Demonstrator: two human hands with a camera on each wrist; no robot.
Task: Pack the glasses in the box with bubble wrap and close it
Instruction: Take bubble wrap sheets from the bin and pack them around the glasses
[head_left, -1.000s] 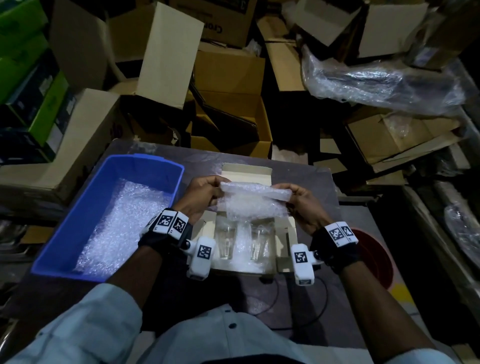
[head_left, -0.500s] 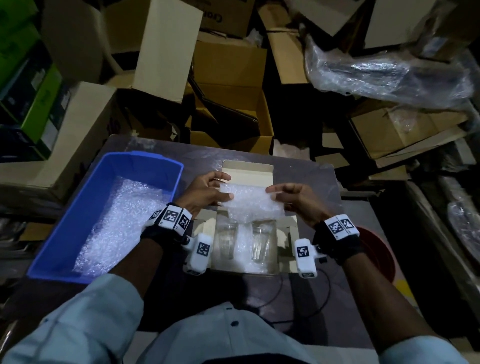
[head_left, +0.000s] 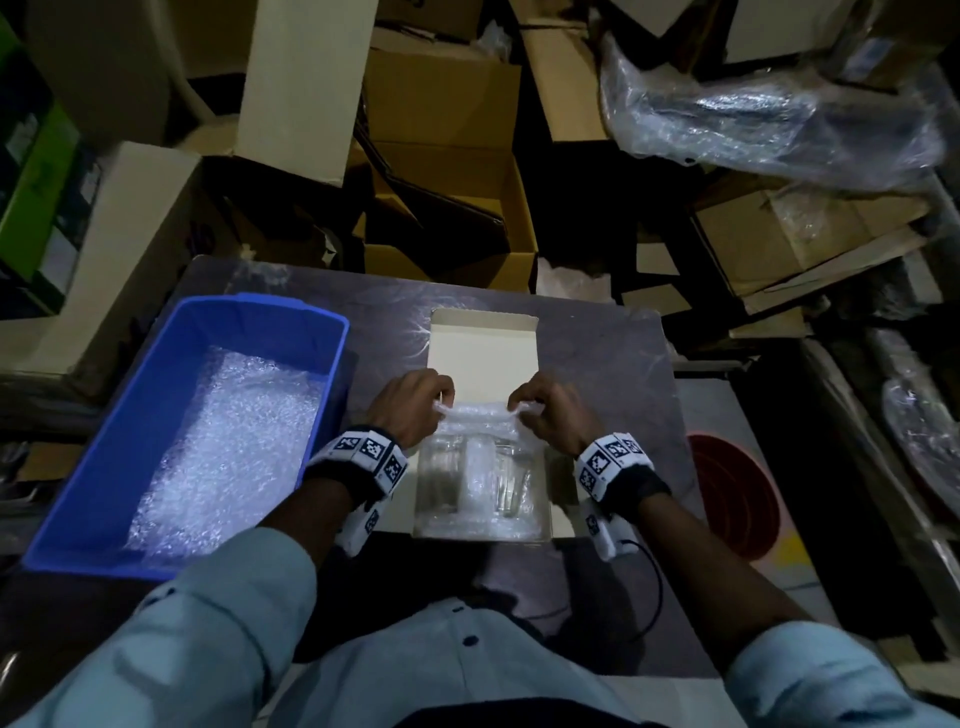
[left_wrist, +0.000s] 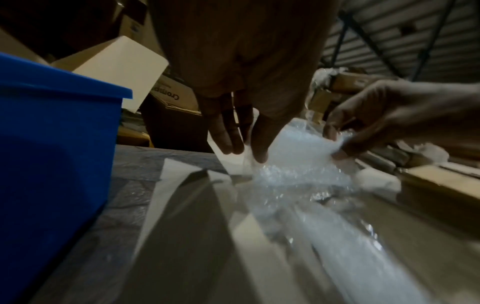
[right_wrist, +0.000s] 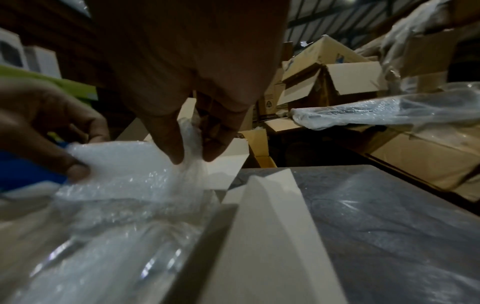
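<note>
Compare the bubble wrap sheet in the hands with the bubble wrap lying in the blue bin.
The small bubble wrap sheet is pinched at its ends by the left hand and right hand over the white cardboard box; the bubble wrap in the blue plastic bin lies loose, untouched. The held sheet looks smaller and stretched; the binned one spreads across the bin floor. Both are clear and bubbled.

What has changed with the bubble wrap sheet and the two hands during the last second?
Both hands, left and right, carried the bubble wrap sheet down from above the box to its far end, over the tops of the glasses. Each hand keeps its pinch on one end of the sheet. The glasses, the box with its open flap and the blue bin stayed in place.
</note>
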